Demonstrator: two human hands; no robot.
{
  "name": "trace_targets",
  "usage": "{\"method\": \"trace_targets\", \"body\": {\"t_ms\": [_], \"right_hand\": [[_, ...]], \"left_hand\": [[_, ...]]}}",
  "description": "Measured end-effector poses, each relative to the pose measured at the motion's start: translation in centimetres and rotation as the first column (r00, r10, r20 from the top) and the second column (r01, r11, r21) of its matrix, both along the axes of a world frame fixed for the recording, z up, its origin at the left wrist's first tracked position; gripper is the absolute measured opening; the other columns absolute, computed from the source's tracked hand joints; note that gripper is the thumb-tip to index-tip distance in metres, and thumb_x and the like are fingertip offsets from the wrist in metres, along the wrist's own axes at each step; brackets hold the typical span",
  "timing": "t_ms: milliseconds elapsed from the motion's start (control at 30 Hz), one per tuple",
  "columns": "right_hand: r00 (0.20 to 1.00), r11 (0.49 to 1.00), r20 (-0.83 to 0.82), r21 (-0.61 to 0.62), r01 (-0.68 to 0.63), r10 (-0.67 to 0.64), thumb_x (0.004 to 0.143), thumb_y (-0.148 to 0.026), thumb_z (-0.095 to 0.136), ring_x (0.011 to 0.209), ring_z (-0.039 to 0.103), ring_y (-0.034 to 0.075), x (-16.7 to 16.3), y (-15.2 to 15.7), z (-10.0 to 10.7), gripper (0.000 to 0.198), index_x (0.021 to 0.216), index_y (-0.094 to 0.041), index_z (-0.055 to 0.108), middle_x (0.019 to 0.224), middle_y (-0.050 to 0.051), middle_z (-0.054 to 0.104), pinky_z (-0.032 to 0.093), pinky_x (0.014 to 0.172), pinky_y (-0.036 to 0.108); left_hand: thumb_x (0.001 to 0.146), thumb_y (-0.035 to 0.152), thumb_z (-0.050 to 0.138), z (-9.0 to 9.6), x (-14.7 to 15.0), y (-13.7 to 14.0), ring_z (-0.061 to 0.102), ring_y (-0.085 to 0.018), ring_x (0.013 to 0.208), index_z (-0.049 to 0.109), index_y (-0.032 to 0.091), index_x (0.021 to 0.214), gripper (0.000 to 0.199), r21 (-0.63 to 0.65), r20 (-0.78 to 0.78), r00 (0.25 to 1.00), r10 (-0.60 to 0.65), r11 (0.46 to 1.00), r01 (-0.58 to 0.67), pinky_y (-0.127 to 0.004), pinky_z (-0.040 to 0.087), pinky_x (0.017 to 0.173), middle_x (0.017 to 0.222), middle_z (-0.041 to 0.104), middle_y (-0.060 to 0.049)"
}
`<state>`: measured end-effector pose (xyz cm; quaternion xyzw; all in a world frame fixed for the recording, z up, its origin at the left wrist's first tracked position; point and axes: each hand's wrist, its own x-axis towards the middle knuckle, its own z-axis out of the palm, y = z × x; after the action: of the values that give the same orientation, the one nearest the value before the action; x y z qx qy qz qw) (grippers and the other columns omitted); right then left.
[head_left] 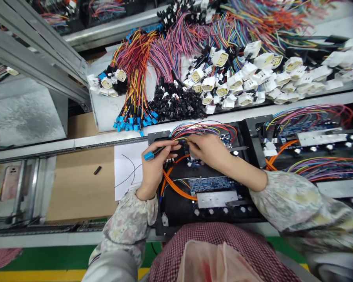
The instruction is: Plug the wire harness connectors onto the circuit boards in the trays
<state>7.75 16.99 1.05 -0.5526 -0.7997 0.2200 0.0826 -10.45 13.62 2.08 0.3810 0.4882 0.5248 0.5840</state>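
My left hand (154, 166) is closed on a wire lead with a blue connector (149, 156) at its end and a black sleeve. Close beside it, my right hand (204, 149) pinches near the wires' far end; its fingertips partly hide what they grip. Both hands are over a black tray (176, 215) that holds blue circuit boards (210, 185), silver metal bars (217, 199) and thick orange cables (176, 188). A bundle of thin coloured wires (206, 127) arches along the tray's back edge.
Behind the tray lie bunches of wires with blue connectors (135, 122), black plugs (176, 102) and white plugs (235, 80). A second filled tray (254, 131) stands at right. Left are white paper (122, 164), cardboard (79, 188) and a small black piece (97, 170).
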Motion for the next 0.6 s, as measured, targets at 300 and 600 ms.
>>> {"method": "trace_targets", "body": {"t_ms": [300,600], "right_hand": [[0.985,0.999,0.170,-0.033,-0.011,0.017,0.099,-0.033,0.052,0.071,0.064,0.018,-0.4,-0.5,4.0,0.028,0.106,-0.015,0.072,0.086,0.011,0.074,0.030,0.059,0.030],[0.882,0.886,0.159,0.225,0.406,-0.444,0.097,-0.044,0.054,0.079,0.069,0.019,11.8,-6.4,11.1,0.034,0.120,-0.023,0.068,0.101,0.006,0.076,0.040,0.067,0.030]], "left_hand": [[0.088,0.037,0.067,0.0,-1.4,0.3,0.067,-0.016,0.080,0.072,0.022,0.093,0.017,0.153,-0.385,0.923,0.006,0.987,0.057,-0.027,0.055,0.065,0.100,0.065,-0.003],[0.100,0.050,0.036,-0.2,-3.9,1.0,0.059,-0.030,0.094,0.064,0.014,0.126,0.052,0.285,-0.954,0.282,0.101,0.599,0.748,-0.043,0.050,0.078,0.108,0.060,-0.015]]}}
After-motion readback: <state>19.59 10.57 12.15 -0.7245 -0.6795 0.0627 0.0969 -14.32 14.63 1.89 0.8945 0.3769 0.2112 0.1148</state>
